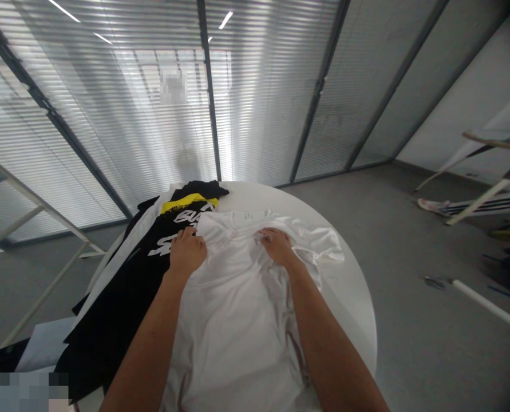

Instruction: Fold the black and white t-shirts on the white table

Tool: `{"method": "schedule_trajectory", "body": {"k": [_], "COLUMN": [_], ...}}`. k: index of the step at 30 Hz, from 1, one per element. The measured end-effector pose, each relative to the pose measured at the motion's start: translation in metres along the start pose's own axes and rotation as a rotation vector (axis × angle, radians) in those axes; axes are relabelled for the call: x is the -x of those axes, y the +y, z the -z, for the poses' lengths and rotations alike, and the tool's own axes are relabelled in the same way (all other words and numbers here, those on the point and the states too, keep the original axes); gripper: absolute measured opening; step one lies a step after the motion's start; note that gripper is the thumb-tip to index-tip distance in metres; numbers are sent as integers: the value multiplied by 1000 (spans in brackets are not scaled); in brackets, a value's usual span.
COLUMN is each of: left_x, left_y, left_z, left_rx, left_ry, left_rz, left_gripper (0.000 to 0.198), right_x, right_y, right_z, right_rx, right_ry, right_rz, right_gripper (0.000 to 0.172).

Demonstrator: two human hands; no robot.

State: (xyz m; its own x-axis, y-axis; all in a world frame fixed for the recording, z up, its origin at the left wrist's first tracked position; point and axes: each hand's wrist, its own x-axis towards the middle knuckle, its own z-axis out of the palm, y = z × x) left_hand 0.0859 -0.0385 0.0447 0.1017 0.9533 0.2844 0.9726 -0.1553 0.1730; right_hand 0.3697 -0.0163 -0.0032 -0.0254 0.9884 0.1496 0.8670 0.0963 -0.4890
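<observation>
A white T-shirt (233, 320) lies spread over a round white table, its neckline toward the far edge and its fabric creased. With curled fingers, my left hand (188, 252) grips the shirt at its left shoulder, beside a black garment. My right hand (277, 245) is closed on the cloth just below and right of the neckline, bunching it slightly. To the right, a short sleeve (329, 246) rests loosely on the tabletop. Under and left of my left forearm lies the black garment (121, 297) with white lettering and a yellow band, on top of other black and white clothes.
The round table's rim (372, 320) curves along the right. White metal frame bars (44, 200) stand at the left. Glass partitions with blinds (259, 103) rise behind. A person's striped trouser leg (486, 203) and another table (499, 140) are at the right, over a grey floor.
</observation>
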Motion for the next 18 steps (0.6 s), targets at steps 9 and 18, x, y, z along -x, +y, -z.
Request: {"method": "schedule_trajectory", "body": {"k": [9,18], "left_x": [16,12], "left_y": [30,30], "left_z": [-44,-44], "left_rx": [30,66], "left_ry": [-91,-105], "left_rz": [-250,-194], "left_gripper": [41,39], "right_x": [8,21], "right_y": [31,75], "right_z": [47,74], "right_rx": [55,22], "right_ry": [391,268], "right_rz": [-442,-847], "right_gripper": [41,53]}}
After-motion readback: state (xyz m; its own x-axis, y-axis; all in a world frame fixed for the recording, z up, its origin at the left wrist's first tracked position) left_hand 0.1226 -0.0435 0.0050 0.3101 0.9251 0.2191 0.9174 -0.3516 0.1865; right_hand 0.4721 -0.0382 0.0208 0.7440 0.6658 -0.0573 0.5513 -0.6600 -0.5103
